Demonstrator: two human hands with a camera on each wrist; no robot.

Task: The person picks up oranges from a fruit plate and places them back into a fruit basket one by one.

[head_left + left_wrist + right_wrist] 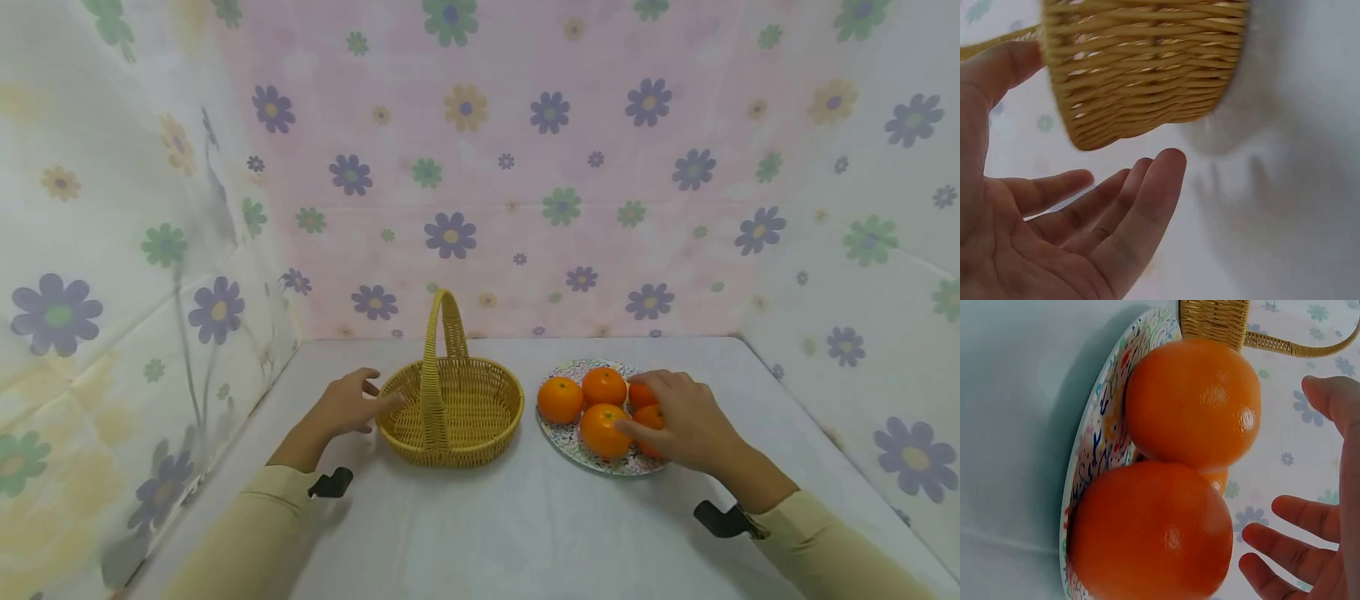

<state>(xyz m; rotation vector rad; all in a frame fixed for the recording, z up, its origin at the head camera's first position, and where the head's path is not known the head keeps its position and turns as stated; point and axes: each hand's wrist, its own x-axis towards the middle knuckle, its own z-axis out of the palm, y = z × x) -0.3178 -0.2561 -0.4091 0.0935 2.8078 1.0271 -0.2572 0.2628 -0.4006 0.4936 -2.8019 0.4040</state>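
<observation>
A yellow woven basket (480,450) with a tall arched handle (432,367) stands on the table. At its left side is my left hand (348,404), thumb over the rim and fingers spread outside the wall. The left wrist view shows the fingers (1154,200) apart from the basket's wicker wall (1147,75). Right of the basket, a speckled plate (573,454) bears several oranges (559,400). My right hand (690,421) hovers over the plate's right side, partly hiding the oranges there. Its fingers (1297,553) are spread beside a large orange (1154,531) in the right wrist view.
A white cloth covers the table (480,533). Flower-printed curtains enclose it at the back (510,183), left (112,250) and right (862,250). Dark wrist-camera mounts show at the left cuff (330,483) and right cuff (720,518).
</observation>
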